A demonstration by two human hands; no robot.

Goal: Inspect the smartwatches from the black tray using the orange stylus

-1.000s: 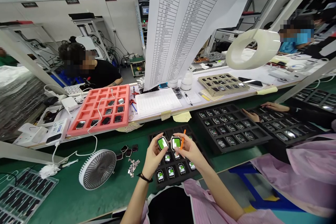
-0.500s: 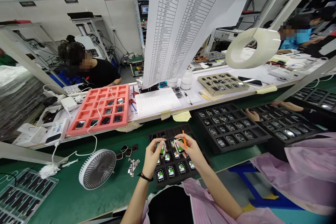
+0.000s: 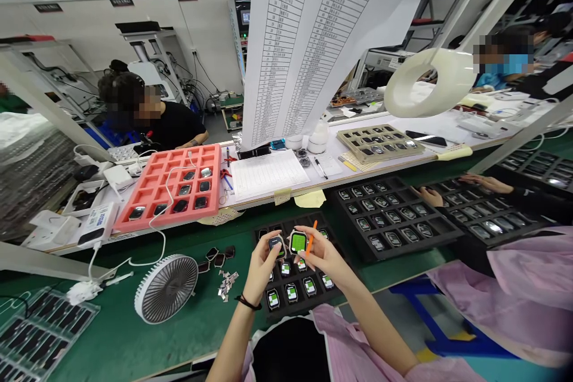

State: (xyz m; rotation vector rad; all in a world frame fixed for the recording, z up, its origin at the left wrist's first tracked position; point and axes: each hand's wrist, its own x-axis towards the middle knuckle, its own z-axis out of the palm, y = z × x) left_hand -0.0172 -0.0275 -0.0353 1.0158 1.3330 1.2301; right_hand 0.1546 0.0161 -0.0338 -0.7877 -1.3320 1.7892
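My left hand (image 3: 261, 262) is closed on a smartwatch (image 3: 276, 244) with a dark screen, its thumb lying over the glass. Close beside it, my right hand (image 3: 326, 255) grips a second smartwatch (image 3: 298, 242) whose screen glows green. A thin orange stick (image 3: 312, 237) is also held in the right hand, pointing up between the fingers. Both watches hang above a black foam tray (image 3: 283, 309), where several watches with lit green and white screens sit in their slots. My hands hide part of that tray.
Left of the tray lie loose watch pieces (image 3: 219, 259), small silvery strips (image 3: 227, 285) and a round fan (image 3: 166, 288). A pink foam tray (image 3: 152, 173) stands on the shelf. More black watch trays (image 3: 396, 218) lie to the right, near a co-worker's hands (image 3: 430, 196).
Both watches have turned to face the camera more. The left watch's screen went from green and white to dark; the right one's is now mostly green. The orange stick tilts differently.
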